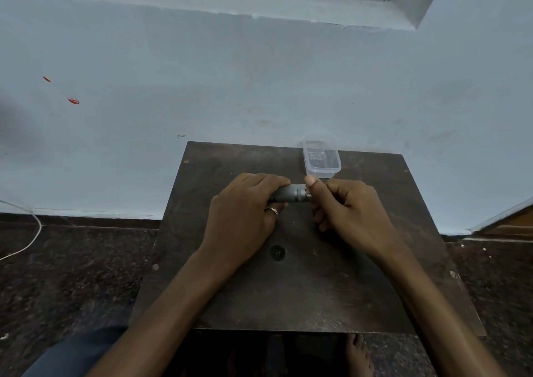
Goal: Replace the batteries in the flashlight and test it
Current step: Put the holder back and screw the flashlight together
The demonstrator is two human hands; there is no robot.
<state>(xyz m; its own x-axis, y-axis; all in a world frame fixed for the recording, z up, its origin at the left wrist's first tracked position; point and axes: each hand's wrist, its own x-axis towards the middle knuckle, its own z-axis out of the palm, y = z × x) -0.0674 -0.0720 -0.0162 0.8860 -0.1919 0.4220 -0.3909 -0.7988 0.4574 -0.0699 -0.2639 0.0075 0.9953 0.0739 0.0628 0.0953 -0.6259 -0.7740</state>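
The person is holding the flashlight (pixel 291 194) level above the middle of the counter (pixel 317 290), just in front of a clear plastic box (pixel 321 160). The box is sitting at the far edge with dark items inside, too small to identify. The left hand (pixel 245 203) is wrapping its curled fingers fully round the grey barrel, leaving only the ribbed right end showing. The right hand (pixel 349 206) is pinching that end, thumb on top and curled fingers underneath. Whether it is gripping a cap, the head or a battery going in, I cannot tell, since the fingers are covering the joint.

Judging by this, the step in hand is twisting the end piece on or off. To do it well, the left hand should be keeping the barrel steady and level while the right is doing all the turning, so the threads are meeting squarely and not crossing. Working low over the counter is sensible, because anything slipping out is landing close by rather than rolling to the floor. A small dark round object (pixel 277 252) is lying on the counter nearer the person; it may be a loose part, though that is uncertain
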